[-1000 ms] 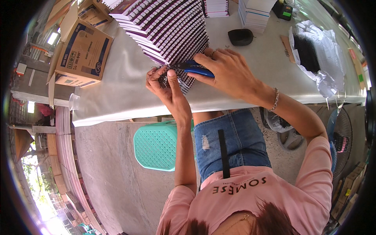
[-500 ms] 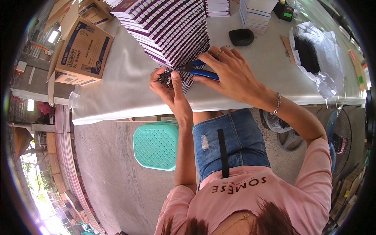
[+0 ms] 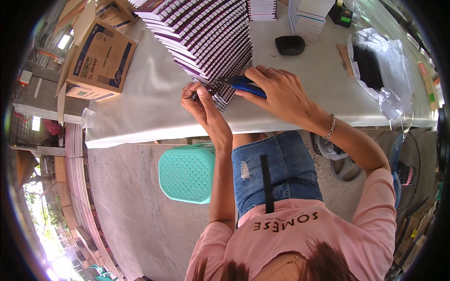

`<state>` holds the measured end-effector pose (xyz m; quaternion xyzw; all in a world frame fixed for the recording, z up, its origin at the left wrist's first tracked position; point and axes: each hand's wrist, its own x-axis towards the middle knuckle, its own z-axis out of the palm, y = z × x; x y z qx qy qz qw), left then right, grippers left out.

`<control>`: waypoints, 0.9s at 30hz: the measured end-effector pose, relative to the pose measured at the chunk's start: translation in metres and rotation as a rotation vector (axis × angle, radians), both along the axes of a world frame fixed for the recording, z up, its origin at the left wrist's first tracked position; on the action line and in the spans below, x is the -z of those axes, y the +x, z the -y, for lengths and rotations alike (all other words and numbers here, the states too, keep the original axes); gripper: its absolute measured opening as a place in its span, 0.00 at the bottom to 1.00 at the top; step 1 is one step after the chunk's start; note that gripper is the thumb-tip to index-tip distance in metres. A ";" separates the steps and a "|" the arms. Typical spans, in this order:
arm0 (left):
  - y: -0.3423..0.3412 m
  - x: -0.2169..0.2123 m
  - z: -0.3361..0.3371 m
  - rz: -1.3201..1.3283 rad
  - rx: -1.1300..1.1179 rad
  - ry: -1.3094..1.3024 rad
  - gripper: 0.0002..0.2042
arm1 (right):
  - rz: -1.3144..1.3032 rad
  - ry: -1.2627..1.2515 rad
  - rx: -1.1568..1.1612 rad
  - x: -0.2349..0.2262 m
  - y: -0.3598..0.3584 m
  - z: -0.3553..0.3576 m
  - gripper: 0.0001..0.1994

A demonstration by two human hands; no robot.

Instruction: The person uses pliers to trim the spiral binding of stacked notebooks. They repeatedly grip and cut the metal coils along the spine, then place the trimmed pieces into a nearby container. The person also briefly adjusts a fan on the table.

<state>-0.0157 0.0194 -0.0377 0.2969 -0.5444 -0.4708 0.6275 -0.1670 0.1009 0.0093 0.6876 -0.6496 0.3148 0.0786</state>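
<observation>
The right hand [image 3: 283, 93], just above the centre of the frame, is closed around the handles of blue-handled pliers [image 3: 248, 86], with the fingers over the upper handle and the lower one running out beneath them. The tool's dark jaws point left, at the lower corner of a tall stack of wire-bound books [image 3: 206, 40]; whether they are parted is too small to tell. Just left of the tips, the left hand [image 3: 208, 114] has its thumb and fingers curled close together at that same corner, around dark wire loops; I cannot tell whether it pinches them or merely rests against them.

The stack rises from there to the top edge of the frame, its purple-edged bindings in slanting rows. It stands on a table [image 3: 150, 93] with a pale, shiny cover. To the right of the stack lie a small black object [image 3: 289, 45] and, at upper right, crumpled plastic wrap [image 3: 393, 84] around black coils [image 3: 367, 68]. White books [image 3: 305, 21] stand near the top edge. A cardboard box [image 3: 101, 61] sits at upper left. Below the table, left of centre, is a green stool [image 3: 185, 175].
</observation>
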 end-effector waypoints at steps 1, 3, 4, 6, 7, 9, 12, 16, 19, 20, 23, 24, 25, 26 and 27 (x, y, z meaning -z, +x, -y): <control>-0.001 -0.001 -0.002 -0.044 0.025 0.045 0.17 | -0.020 -0.072 -0.001 0.004 -0.002 -0.001 0.23; -0.003 -0.007 -0.006 -0.100 0.047 0.078 0.17 | -0.083 -0.152 0.026 0.010 -0.002 0.000 0.25; -0.005 -0.010 -0.010 -0.116 0.049 0.067 0.17 | -0.115 -0.191 0.039 0.013 -0.003 0.000 0.26; -0.003 -0.008 -0.010 -0.091 0.050 0.033 0.18 | -0.090 -0.116 0.023 0.013 -0.002 0.002 0.28; -0.001 -0.001 -0.006 -0.050 0.054 0.014 0.18 | -0.077 -0.079 0.015 0.013 -0.001 0.003 0.29; 0.002 0.004 -0.003 0.030 0.044 -0.016 0.18 | -0.099 -0.120 0.029 0.015 0.000 0.005 0.28; 0.005 0.008 -0.002 0.099 0.007 -0.035 0.19 | -0.097 -0.125 0.034 0.016 0.001 0.006 0.28; 0.002 0.007 -0.004 0.058 0.010 -0.028 0.19 | -0.088 -0.128 0.046 0.012 0.000 0.001 0.28; 0.000 0.007 -0.004 0.048 0.025 -0.043 0.18 | -0.077 -0.106 0.036 0.010 0.000 -0.003 0.29; 0.001 0.006 -0.003 0.053 0.028 -0.055 0.18 | -0.081 -0.109 0.031 0.010 0.002 -0.003 0.29; 0.004 0.011 0.000 0.115 0.005 -0.066 0.17 | -0.087 -0.101 0.025 0.011 0.006 0.000 0.28; 0.004 0.011 -0.001 0.117 0.001 -0.064 0.16 | -0.085 -0.086 0.026 0.013 0.007 0.002 0.28; 0.004 0.011 -0.002 0.119 -0.003 -0.062 0.16 | -0.083 -0.071 0.027 0.013 0.008 0.002 0.28; 0.004 0.010 -0.002 0.122 -0.010 -0.061 0.15 | -0.090 -0.087 0.031 0.012 0.009 0.003 0.27; 0.004 0.009 -0.002 0.123 -0.015 -0.067 0.15 | -0.097 -0.104 0.035 0.010 0.010 0.004 0.26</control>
